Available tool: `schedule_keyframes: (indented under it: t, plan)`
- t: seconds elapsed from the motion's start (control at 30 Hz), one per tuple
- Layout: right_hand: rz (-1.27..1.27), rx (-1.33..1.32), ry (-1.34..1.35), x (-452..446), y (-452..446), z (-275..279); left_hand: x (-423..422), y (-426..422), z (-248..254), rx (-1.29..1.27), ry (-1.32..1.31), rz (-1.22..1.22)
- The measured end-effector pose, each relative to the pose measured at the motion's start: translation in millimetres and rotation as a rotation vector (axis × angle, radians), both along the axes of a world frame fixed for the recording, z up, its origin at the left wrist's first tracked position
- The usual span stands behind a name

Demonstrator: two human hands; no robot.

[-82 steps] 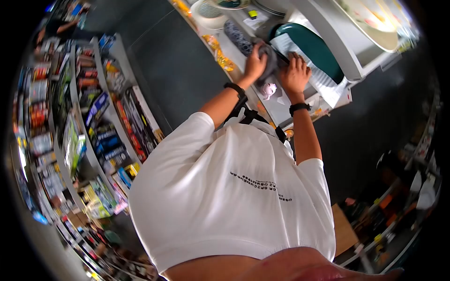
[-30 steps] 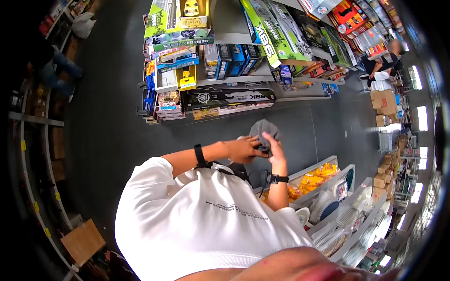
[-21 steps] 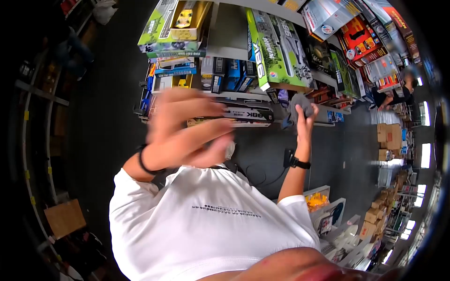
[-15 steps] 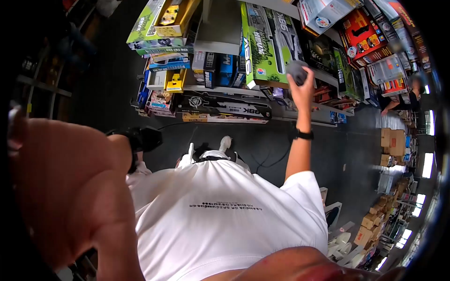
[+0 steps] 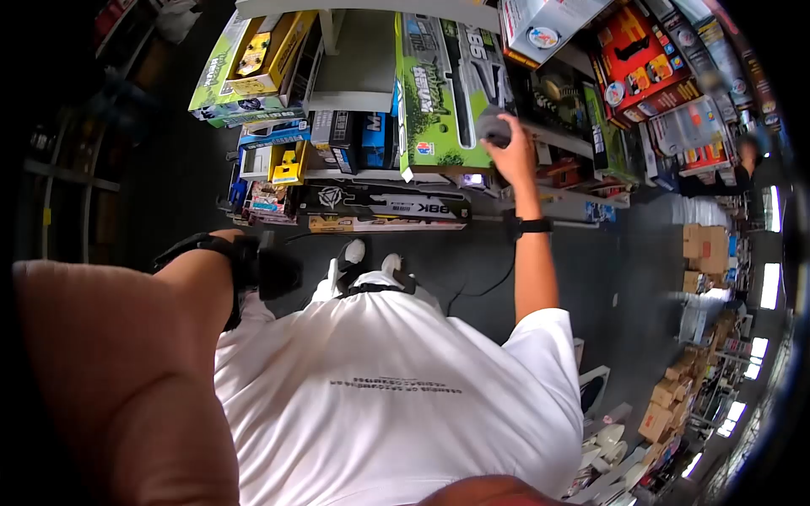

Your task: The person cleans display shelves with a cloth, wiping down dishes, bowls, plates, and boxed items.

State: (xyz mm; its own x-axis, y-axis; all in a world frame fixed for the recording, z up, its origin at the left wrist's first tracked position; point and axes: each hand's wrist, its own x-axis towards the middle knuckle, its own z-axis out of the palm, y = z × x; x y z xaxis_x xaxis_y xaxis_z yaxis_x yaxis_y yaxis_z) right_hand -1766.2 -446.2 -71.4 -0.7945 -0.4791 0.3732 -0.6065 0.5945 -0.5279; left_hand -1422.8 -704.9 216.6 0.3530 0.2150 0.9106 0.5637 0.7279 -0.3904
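Observation:
My right hand [image 5: 516, 158] is raised out ahead, fingers closed round a small dark grey, soft-looking bundle [image 5: 493, 126]. The bundle appears in front of the lower end of a green toy-gun box [image 5: 434, 105]; whether the two touch is unclear. My left hand [image 5: 126, 379] is large and very close to the camera at the lower left. Its fingers lie outside the view, so what they do is hidden. Black bands circle both wrists.
Shelves of boxed toys [image 5: 384, 207] stand across the top, with a yellow box [image 5: 274, 51] at the left. Cardboard cartons [image 5: 707, 249] are stacked at the right. A cable [image 5: 485, 291] lies on the grey floor [image 5: 582, 270]. Another person's arm [image 5: 717, 184] shows at the far right.
My hands have parted since they were together on the grey bundle. My right hand has carried it out towards the toy shelf; my left hand has come up beside the camera.

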Motion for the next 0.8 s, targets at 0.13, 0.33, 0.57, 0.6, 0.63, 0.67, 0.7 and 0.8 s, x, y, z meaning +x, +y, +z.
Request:
schedule_keyframes:
  t: [0.13, 0.33, 0.57, 0.6, 0.63, 0.67, 0.7, 0.8]
  plan:
    - [-0.091, -0.058, 0.005, -9.7, 7.1, -14.1, -17.6, -4.1, -2.4, -0.011, -0.044, -0.022]
    - [0.033, 0.111, -0.068, 44.0, -39.5, -1.6, -29.6, -12.0, -21.1, 0.081, -0.071, -0.065]
    - [-0.005, 0.044, -0.051, 3.0, -6.5, 2.0, -130.4, 5.8, -187.2, 0.664, -1.189, 0.099]
    - [-0.061, 0.028, -0.059, 0.0, -2.5, 3.5, -143.9, 6.4, -229.3, 0.771, -1.394, 0.008]
    - [-0.108, 0.006, -0.051, -5.5, -1.7, 4.4, -157.1, 7.1, -271.3, 0.884, -1.595, -0.058]
    - [-0.116, -0.005, -0.014, -9.6, -1.5, -4.2, -169.2, 7.9, -325.7, 0.82, -1.551, -0.026]
    - [-0.125, -0.017, 0.016, -17.0, -8.4, -6.8, -179.2, 9.2, -349.3, 0.905, -1.716, -0.103]
    - [-0.176, 0.11, 0.085, 0.7, -39.3, -13.9, -182.1, 36.4, -380.5, 0.959, -1.864, -0.246]
